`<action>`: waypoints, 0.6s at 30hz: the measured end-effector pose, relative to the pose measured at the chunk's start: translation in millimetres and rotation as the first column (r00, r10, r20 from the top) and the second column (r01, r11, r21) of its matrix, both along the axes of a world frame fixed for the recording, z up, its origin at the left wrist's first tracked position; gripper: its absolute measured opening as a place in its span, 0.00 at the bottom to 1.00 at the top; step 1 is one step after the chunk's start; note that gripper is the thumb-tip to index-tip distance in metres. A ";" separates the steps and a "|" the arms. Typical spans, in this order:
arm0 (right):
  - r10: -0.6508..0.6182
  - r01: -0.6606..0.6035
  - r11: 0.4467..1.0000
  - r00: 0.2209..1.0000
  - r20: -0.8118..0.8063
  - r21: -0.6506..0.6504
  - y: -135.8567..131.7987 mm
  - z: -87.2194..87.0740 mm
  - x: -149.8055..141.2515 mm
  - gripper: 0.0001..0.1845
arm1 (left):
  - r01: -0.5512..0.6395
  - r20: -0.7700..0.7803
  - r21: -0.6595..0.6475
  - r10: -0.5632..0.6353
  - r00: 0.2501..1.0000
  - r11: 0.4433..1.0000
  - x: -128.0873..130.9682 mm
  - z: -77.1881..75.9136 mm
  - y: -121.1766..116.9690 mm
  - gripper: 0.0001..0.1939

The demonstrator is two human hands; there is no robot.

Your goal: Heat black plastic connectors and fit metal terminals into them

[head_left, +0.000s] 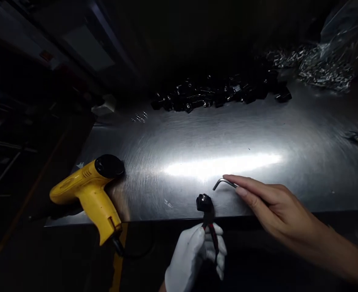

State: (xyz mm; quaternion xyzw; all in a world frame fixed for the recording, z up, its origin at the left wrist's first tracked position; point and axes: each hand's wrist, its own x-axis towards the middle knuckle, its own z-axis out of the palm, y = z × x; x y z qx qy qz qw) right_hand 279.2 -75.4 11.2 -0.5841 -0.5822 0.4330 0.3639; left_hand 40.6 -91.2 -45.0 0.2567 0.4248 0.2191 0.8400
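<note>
My left hand, in a white glove, is closed round the red handles of a pair of pliers. At the pliers' jaws is a small black block with a shiny metal piece on top, held near the front edge of the table. My bare right hand pinches a bent hex key between thumb and fingers. The key's short end points down and left, just above and right of the black block, apart from it.
A yellow heat gun lies at the table's left end, its cord hanging down. Along the back of the metal table is a pile of black parts. Several small metal pieces lie left of it; a clear bag of metal pieces sits back right.
</note>
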 end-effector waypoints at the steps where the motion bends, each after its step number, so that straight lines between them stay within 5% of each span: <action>1: 0.009 -0.009 1.000 1.000 -0.020 0.003 1.7 -1.1 -2.2 0.21 | 0.003 0.014 -0.016 -0.003 1.000 1.000 -1.0 -0.5 1.0 0.27; 8: 0.047 -0.045 0.997 0.998 -0.028 0.070 12.4 -1.3 -10.3 0.23 | 0.059 0.053 -0.156 -0.052 0.997 0.986 -4.7 1.3 11.2 0.25; 18: 0.084 -0.089 0.991 0.995 0.053 0.097 19.9 -3.6 -12.9 0.23 | 0.054 0.070 -0.042 -0.051 0.996 0.998 -11.4 -4.3 5.5 0.29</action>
